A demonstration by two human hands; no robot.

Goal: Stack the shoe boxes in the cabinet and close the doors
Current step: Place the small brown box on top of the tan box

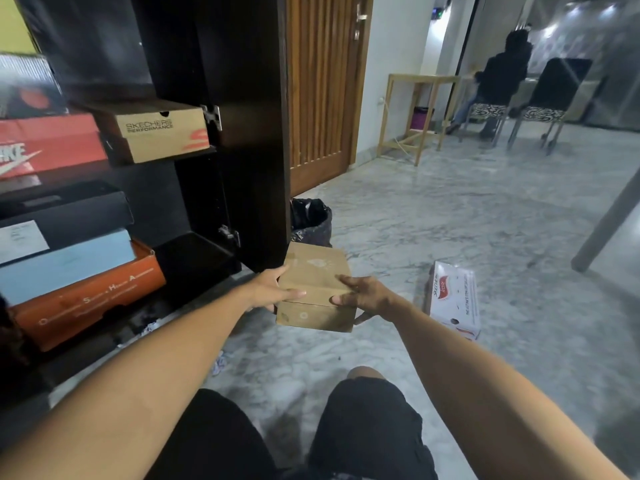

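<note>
Brown cardboard box (317, 285): you're gripping it, left hand (273, 289) and right hand (363, 294) clasping opposite sides, holding it above floor (450, 220) beside cabinet (242, 98); long axis running away from you.

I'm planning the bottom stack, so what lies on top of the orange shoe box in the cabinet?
A light blue box lies on the orange shoe box, with a black box above that. The orange box's contents are hidden.
</note>
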